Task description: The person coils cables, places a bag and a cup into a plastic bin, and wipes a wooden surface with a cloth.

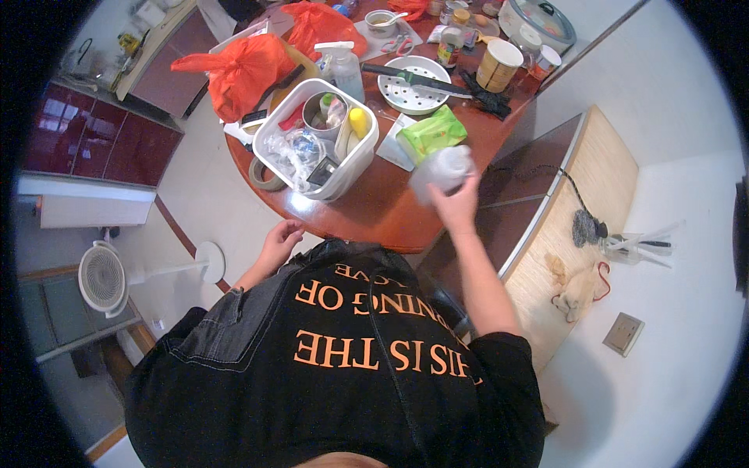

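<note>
My right hand (pixel 458 202) grips a whitish, rounded object (pixel 442 169), blurred, so its exact kind cannot be told. It is held above the right side of the round wooden table (pixel 374 216), just in front of a green soft pack of tissues (pixel 432 133). Off the near left edge of the table, my left hand (pixel 283 241) hangs with nothing in it, its fingers loosely bent and apart from the thumb. Nearest to it stands a white plastic bin (pixel 351 175) holding a metal cup (pixel 315 120), a yellow-capped bottle (pixel 358 121) and clear plastic wrapping (pixel 289 153).
A roll of tape (pixel 264 175) lies left of the bin. Behind are a pump bottle (pixel 344 73), red plastic bags (pixel 243 70), and a knife (pixel 418 81) across a perforated white plate (pixel 404 102). A paper tub (pixel 499 65) stands at right; a fan (pixel 104 278) is left.
</note>
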Action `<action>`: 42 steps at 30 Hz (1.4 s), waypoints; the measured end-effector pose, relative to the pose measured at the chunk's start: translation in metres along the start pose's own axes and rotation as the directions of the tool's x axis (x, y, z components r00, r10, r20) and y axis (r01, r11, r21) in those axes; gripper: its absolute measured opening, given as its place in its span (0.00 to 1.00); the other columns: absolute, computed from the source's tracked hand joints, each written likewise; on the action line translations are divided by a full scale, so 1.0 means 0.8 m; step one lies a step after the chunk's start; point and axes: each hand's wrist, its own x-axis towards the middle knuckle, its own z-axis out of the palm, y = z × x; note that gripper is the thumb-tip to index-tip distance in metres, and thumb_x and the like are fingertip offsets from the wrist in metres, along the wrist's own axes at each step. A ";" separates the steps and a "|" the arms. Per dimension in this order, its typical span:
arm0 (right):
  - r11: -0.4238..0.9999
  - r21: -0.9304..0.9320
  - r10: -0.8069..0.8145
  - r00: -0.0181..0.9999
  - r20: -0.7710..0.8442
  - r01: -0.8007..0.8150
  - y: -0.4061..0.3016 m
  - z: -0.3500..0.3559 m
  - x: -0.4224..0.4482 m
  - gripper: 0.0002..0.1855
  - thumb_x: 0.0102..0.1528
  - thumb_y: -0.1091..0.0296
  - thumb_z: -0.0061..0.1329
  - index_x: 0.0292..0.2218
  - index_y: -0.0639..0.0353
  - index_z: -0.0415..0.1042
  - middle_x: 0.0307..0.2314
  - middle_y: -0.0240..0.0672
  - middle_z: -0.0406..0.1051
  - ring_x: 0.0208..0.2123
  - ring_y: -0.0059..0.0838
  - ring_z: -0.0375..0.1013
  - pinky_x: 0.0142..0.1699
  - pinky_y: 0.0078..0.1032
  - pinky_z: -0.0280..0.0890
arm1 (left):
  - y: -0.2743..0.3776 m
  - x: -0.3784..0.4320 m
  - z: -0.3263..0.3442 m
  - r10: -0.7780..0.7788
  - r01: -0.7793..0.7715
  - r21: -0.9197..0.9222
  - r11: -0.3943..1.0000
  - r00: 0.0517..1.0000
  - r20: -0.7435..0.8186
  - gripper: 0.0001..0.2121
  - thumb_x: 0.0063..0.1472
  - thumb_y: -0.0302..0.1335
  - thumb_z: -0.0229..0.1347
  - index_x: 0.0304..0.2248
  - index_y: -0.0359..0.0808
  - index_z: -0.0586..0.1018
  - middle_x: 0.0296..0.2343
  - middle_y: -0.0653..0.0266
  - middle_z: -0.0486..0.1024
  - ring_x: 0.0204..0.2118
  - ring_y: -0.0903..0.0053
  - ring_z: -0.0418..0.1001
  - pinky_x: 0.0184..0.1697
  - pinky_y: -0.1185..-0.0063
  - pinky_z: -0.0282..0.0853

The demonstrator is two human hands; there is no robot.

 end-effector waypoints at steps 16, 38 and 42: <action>0.975 -0.199 0.077 0.990 -0.114 -0.098 -0.018 0.169 -0.057 0.53 0.38 0.70 0.58 0.58 0.62 0.39 0.55 0.53 0.47 0.59 0.51 0.47 0.63 0.38 0.45 | -0.050 -0.002 -0.094 -0.140 0.140 0.008 0.990 0.990 0.008 0.11 0.59 0.22 0.51 0.42 0.30 0.71 0.33 0.63 0.73 0.37 0.77 0.71 0.42 0.81 0.66; 0.878 -0.094 0.017 0.228 -0.973 -0.469 0.095 -0.463 0.061 0.60 0.32 0.55 0.67 0.54 0.75 0.44 0.49 0.56 0.52 0.51 0.49 0.58 0.57 0.36 0.53 | -0.029 0.074 0.029 -0.202 0.160 0.141 0.977 0.908 0.367 0.07 0.59 0.24 0.53 0.35 0.29 0.74 0.31 0.64 0.74 0.36 0.78 0.71 0.42 0.80 0.65; 0.947 -0.098 -0.028 0.228 -0.973 -0.304 0.124 -0.477 0.078 0.53 0.34 0.58 0.67 0.52 0.73 0.48 0.47 0.53 0.54 0.48 0.46 0.61 0.52 0.33 0.60 | 0.003 0.067 0.058 -0.166 0.099 0.224 0.970 0.938 0.305 0.07 0.58 0.23 0.53 0.35 0.29 0.74 0.33 0.62 0.75 0.37 0.77 0.71 0.43 0.79 0.65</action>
